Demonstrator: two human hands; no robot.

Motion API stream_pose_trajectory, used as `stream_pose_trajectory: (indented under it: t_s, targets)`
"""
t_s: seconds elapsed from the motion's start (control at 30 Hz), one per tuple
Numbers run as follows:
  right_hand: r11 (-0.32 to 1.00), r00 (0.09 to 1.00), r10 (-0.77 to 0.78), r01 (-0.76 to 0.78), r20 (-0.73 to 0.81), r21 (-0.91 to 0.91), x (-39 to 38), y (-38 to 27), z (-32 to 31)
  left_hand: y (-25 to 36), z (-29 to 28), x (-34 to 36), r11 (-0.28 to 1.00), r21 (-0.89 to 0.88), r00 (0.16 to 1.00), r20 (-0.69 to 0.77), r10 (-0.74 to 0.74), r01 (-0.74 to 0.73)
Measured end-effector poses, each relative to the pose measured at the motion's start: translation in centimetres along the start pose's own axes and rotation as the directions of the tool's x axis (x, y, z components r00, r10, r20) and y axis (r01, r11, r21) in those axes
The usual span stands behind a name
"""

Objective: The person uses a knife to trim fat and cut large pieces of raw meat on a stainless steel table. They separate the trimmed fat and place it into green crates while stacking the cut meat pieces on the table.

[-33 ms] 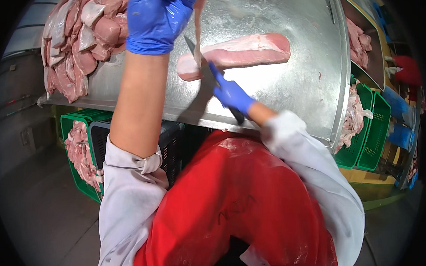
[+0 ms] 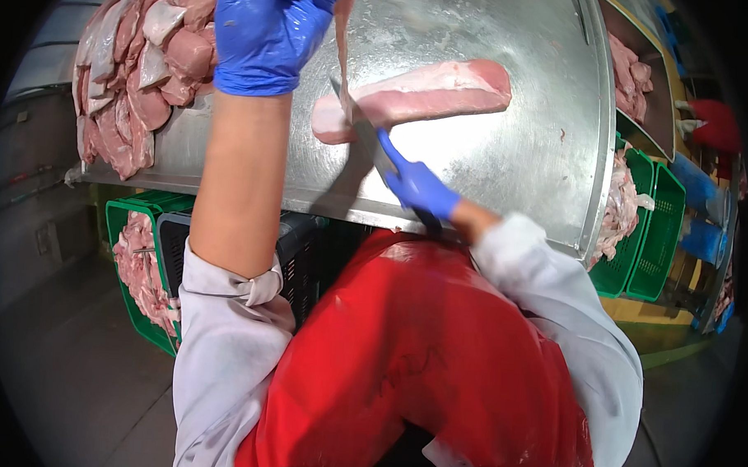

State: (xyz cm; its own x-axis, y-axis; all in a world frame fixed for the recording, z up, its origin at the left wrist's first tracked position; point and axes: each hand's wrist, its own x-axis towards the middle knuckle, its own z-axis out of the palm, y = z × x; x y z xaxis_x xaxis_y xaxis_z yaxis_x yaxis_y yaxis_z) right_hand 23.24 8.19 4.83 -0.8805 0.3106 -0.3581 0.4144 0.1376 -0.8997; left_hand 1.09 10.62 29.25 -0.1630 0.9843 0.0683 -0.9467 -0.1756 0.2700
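A long piece of pale pink meat (image 2: 445, 94) lies on the steel table, a whitish layer along its upper side. My left hand (image 2: 272, 40), in a blue glove, is raised at the top edge, closed on a thin strip of trimmed meat (image 2: 343, 47). That strip hangs taut down to the left part of the piece. My right hand (image 2: 422, 188), also gloved, is wrapped round the dark handle of a knife (image 2: 367, 139), with a finger along the blade. The blade's tip touches or nearly touches the strip's lower end; I cannot tell which.
Cut meat pieces (image 2: 141, 69) are heaped on the table's left. Below them stands a green crate (image 2: 158, 341) of trimmings beside a dark crate (image 2: 299, 247). More green crates (image 2: 661, 231) and a bin (image 2: 660, 103) with meat are on the right. The steel table (image 2: 516, 181) has a raised front edge.
My right hand and the knife have shifted slightly toward me and to the right. My left hand has moved a little to the left with the strip. The large piece has barely moved.
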Motion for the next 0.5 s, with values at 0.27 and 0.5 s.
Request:
stream_pose_trajectory:
  t_s: [0.27,0.5]
  targets:
    - [0.997,0.993,-0.072,0.073,-0.088,0.003,7.9,-1.6,0.2,1.2,1.1,-0.2,1.0,0.02,0.998,0.068,0.0,-0.001]
    - [0.991,0.989,-0.134,0.133,-0.059,-0.02,5.5,-1.0,2.2,3.0,2.6,-1.6,1.0,-0.016,0.993,0.114,-0.024,0.026]
